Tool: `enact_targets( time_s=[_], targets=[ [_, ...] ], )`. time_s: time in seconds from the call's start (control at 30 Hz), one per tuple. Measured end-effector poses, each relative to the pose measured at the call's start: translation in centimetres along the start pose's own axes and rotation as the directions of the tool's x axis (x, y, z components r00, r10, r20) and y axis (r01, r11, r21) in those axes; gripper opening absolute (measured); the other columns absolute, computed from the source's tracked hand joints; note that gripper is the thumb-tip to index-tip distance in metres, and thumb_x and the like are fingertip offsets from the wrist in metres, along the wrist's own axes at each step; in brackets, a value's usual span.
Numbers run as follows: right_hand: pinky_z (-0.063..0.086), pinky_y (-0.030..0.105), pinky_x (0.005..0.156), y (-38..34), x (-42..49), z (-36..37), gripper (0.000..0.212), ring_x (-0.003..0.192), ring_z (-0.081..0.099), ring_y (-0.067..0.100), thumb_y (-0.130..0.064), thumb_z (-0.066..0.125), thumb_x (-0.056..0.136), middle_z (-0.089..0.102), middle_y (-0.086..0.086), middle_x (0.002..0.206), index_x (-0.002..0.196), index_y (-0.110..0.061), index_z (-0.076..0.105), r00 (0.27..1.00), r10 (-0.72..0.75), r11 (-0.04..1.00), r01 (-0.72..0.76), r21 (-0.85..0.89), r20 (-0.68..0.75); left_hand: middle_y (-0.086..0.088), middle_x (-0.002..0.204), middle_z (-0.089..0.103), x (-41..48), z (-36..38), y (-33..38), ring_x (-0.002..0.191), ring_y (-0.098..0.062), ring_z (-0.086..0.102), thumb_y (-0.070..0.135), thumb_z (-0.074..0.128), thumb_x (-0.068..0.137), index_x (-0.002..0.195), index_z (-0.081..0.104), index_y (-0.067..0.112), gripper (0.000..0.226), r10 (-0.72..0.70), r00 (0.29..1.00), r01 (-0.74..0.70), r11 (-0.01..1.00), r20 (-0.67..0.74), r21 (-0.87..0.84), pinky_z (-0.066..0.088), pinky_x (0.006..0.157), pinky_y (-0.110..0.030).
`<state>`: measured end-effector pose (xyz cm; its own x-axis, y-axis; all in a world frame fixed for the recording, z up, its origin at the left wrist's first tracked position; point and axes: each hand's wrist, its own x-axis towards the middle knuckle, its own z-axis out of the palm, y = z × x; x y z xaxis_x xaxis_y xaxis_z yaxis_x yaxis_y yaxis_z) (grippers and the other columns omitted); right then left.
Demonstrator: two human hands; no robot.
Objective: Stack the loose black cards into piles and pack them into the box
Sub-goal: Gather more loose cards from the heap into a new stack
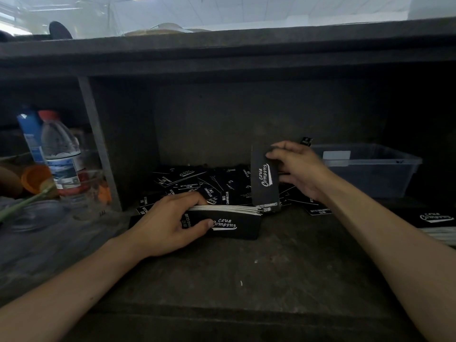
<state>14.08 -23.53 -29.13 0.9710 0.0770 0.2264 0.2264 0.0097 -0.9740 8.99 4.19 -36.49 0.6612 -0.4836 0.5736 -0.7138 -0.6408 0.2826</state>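
A: Now, left hand (170, 223)?
B: It is gripping a pile (229, 219) of cards on the bench (246, 280), thumb pressing the front face.
A: Right hand (299, 169)?
B: It is pinching one card (265, 181) upright, its lower end touching the pile.
A: Remaining stock?
B: Loose cards (197, 183) are lying behind; the box (370, 169) is sitting at right.

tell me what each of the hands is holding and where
Left hand grips a stack of black cards by its left end; right hand pinches a single upright card by its right edge.
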Motion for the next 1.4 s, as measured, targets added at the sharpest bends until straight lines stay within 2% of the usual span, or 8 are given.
enact_targets(
  time_s=[0.23, 0.4, 0.63, 0.7, 0.87, 1.03, 1.23, 1.4],
  targets=[
    [0.046, 0.021, 0.061, 0.3, 0.0, -1.3, 0.021, 0.075, 0.069, 0.014, -0.001, 0.072, 0.08, 0.071, 0.005, 0.077, 0.079, -0.016, 0.057, 0.982, 0.04, 0.954, 0.017, -0.299, 0.184, 0.022, 0.121, 0.056, 0.0, 0.3, -0.6, 0.109, -0.007, 0.063, 0.049, 0.07, 0.082, 0.122, 0.052, 0.03, 0.047, -0.013, 0.998, 0.01, 0.999, -0.062, -0.049, 0.054, 0.09, -0.027],
    [0.051, 0.021, 0.066, 1.5, -1.0, -1.1, 0.032, 0.083, 0.068, 0.01, 0.008, 0.073, 0.077, 0.074, 0.005, 0.094, 0.102, -0.008, 0.063, 0.732, 0.38, 0.791, 0.06, -0.608, 0.566, 0.016, 0.148, 0.039, 0.0, 0.3, -0.6, 0.123, -0.009, 0.058, 0.05, 0.074, 0.076, 0.14, 0.034, 0.044, 0.076, -0.029, 0.997, 0.023, 0.996, -0.065, -0.091, 0.047, 0.104, -0.028],
    [0.049, 0.034, 0.082, 1.8, -0.3, -1.0, 0.035, 0.087, 0.068, 0.011, 0.011, 0.072, 0.076, 0.075, 0.005, 0.1, 0.1, -0.014, 0.069, 0.711, 0.355, 0.765, 0.153, -0.626, 0.607, 0.021, 0.114, 0.059, 0.2, 0.0, -0.9, 0.115, -0.007, 0.05, 0.053, 0.07, 0.08, 0.12, 0.068, 0.032, 0.045, 0.063, 0.995, -0.049, 0.983, -0.073, 0.179, 0.044, 0.099, -0.033],
    [0.052, 0.023, 0.083, 1.9, -0.1, -1.0, 0.033, 0.089, 0.067, 0.005, 0.006, 0.072, 0.079, 0.073, 0.005, 0.107, 0.107, -0.012, 0.07, 0.81, 0.209, 0.77, 0.21, -0.603, 0.549, 0.022, 0.11, 0.058, 0.1, 0.1, -0.9, 0.114, -0.007, 0.049, 0.049, 0.068, 0.083, 0.113, 0.07, 0.033, 0.034, 0.089, 0.993, -0.075, 0.981, -0.075, 0.177, 0.038, 0.097, -0.029],
    [0.035, 0.018, 0.101, 3.5, 1.2, -1.7, 0.051, 0.126, 0.051, 0.009, -0.039, 0.076, 0.08, 0.057, -0.01, 0.135, 0.129, -0.029, 0.062, 0.89, -0.04, 0.305, 0.444, -0.843, 0.455, 0.018, 0.114, 0.058, 0.1, 0.2, -0.4, 0.117, -0.015, 0.056, 0.036, 0.064, 0.089, 0.111, 0.069, 0.029, 0.023, 0.086, 0.996, -0.086, 0.996, 0.006, 0.017, 0.045, 0.1, -0.034],
    [0.046, 0.028, 0.098, 4.6, 1.7, -1.2, 0.037, 0.115, 0.059, 0.011, -0.039, 0.069, 0.085, 0.066, -0.01, 0.125, 0.122, -0.034, 0.066, 0.857, -0.122, 0.152, 0.515, -0.844, 0.501, 0.015, 0.108, 0.064, 0.0, 0.1, 0.0, 0.099, -0.011, 0.067, 0.037, 0.063, 0.091, 0.115, 0.067, 0.026, 0.026, 0.046, 0.999, -0.046, 0.997, -0.001, -0.061, 0.057, 0.082, -0.035],
    [0.045, 0.007, 0.084, 3.0, 1.1, -0.6, 0.015, 0.09, 0.064, -0.007, -0.021, 0.073, 0.086, 0.072, -0.016, 0.098, 0.1, -0.021, 0.077, 0.808, -0.458, 0.496, 0.578, -0.648, 0.37, 0.013, 0.135, 0.052, 0.1, 0.2, -0.4, 0.125, -0.012, 0.058, 0.035, 0.073, 0.082, 0.118, 0.069, 0.023, 0.038, 0.076, 0.997, -0.078, 0.996, -0.03, -0.045, 0.048, 0.101, -0.02],
    [0.054, 0.02, 0.084, 2.0, -0.7, 0.1, 0.018, 0.085, 0.072, 0.01, -0.011, 0.077, 0.079, 0.077, 0.004, 0.09, 0.097, -0.01, 0.075, 0.851, -0.074, 0.841, 0.333, -0.427, 0.52, 0.018, 0.145, 0.049, 0.1, 0.2, -0.3, 0.133, -0.004, 0.053, 0.036, 0.075, 0.083, 0.123, 0.063, 0.029, 0.042, 0.035, 0.999, -0.036, 0.998, -0.02, -0.047, 0.044, 0.107, -0.017]
  ],
)
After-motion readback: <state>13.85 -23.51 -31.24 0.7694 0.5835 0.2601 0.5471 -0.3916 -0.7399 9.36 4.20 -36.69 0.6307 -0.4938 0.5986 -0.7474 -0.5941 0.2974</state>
